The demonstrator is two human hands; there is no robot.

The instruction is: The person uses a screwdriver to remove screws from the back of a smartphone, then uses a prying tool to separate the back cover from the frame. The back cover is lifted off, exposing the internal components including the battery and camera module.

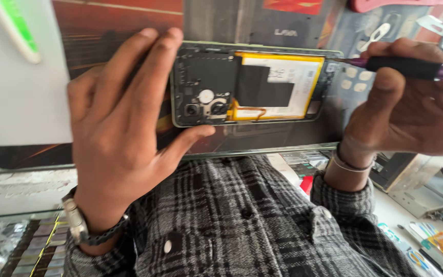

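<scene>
An opened smartphone point(216, 87) lies face down on a dark work mat point(103, 31), its back cover off. Inside it show a yellow-edged battery point(296, 84) with a black flap across it and two camera lenses. My left hand point(124, 123) grips the phone's left end, fingers along the top edge and thumb under the lower edge. My right hand point(411, 102) holds a purple-and-black screwdriver point(411, 67) whose thin tip reaches the phone's upper right corner. Both wrists wear bands, and plaid sleeves cover my arms.
A white device point(16, 77) with a green stripe stands at the left. A glass counter edge point(262, 150) runs below the mat, with small boxed goods point(37, 246) under it. Packaged tools point(437, 246) lie at lower right, and small parts point(355, 82) sit behind the screwdriver.
</scene>
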